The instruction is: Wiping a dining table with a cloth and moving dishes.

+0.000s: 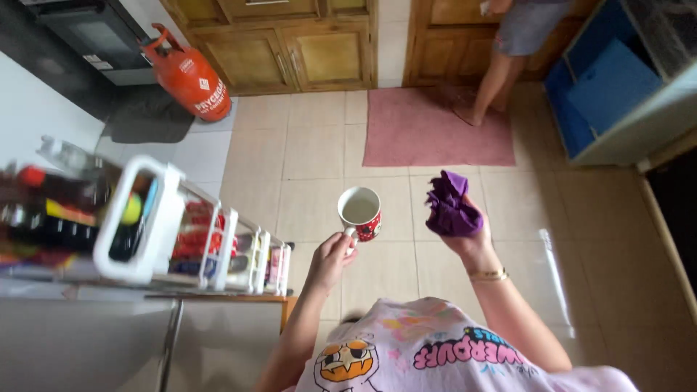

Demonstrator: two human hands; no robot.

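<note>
The left hand pinches the handle of a white mug held out over the tiled floor; the right hand is closed on a bunched purple cloth just beside it. The mug hangs from its handle alone — a loose grip could let it tip or drop onto the tiles.

My left hand is up, fingers curled tight and pinching; my right hand is raised beside it, clenched, wrist bent, forearms angled apart.
</note>
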